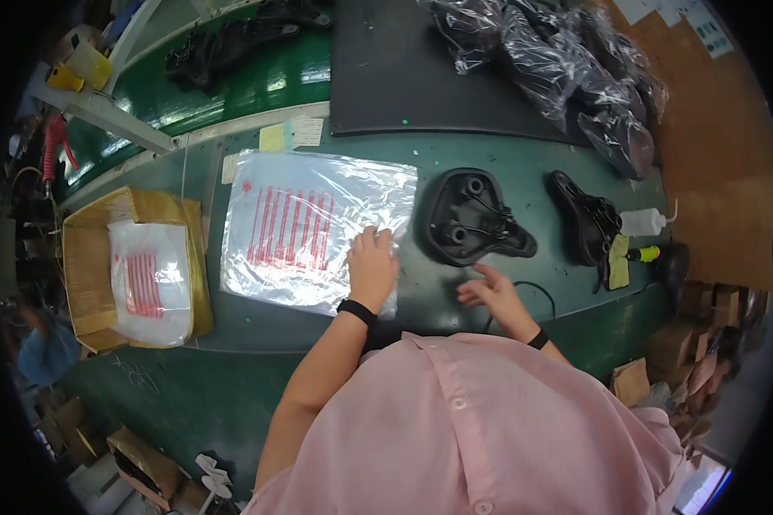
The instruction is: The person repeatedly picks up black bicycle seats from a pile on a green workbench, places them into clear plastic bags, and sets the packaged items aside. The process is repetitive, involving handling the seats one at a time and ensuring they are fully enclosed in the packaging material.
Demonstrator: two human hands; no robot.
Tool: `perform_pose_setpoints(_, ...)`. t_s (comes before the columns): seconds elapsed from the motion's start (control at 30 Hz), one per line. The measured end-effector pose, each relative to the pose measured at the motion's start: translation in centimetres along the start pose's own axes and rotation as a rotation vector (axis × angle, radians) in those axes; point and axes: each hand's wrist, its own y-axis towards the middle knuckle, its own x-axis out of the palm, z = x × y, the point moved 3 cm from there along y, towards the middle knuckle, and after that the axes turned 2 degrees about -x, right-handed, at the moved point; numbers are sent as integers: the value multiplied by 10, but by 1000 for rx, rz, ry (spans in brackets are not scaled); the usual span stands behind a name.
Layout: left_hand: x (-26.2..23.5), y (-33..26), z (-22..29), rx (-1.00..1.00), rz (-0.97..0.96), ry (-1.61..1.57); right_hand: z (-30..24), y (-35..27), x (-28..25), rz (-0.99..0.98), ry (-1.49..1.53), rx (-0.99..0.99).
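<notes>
A stack of clear plastic bags (296,227) with red printing lies flat on the green table in front of me. My left hand (372,270) rests on the right part of the bags, its fingers stretched out over the plastic. To the right of the bags, a black bicycle saddle (459,225) sits with its underside up, showing round springs and rails. My right hand (494,296) hovers just below the saddle, fingers apart and nothing in them. A second black saddle (580,219) stands farther right, apart from both hands.
A cardboard box (90,283) holding similar printed bags stands at the left. Plastic-wrapped saddles (541,60) are heaped on a black mat (386,86) at the back. Right of the second saddle are a white squeeze bottle (642,222), a yellow cloth (618,262) and a yellow-green tool (644,254).
</notes>
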Motion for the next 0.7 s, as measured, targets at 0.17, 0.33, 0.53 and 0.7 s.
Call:
perform_pose_setpoints(0.17,-13,8,-35,-234,-106,-181,-57,12,-84,363,-816,-762)
perform_pose_setpoints(0.33,-38,9,-38,-342,-87,-330,-46,43,-84,180,-1069,-456)
perform_pose_setpoints(0.53,-41,-10,-73,-430,151,-610,-42,62,-72,-203,-656,-174)
perform_pose_setpoints(0.7,-69,-16,-54,-581,59,-915,-17,52,-37,-334,176,113)
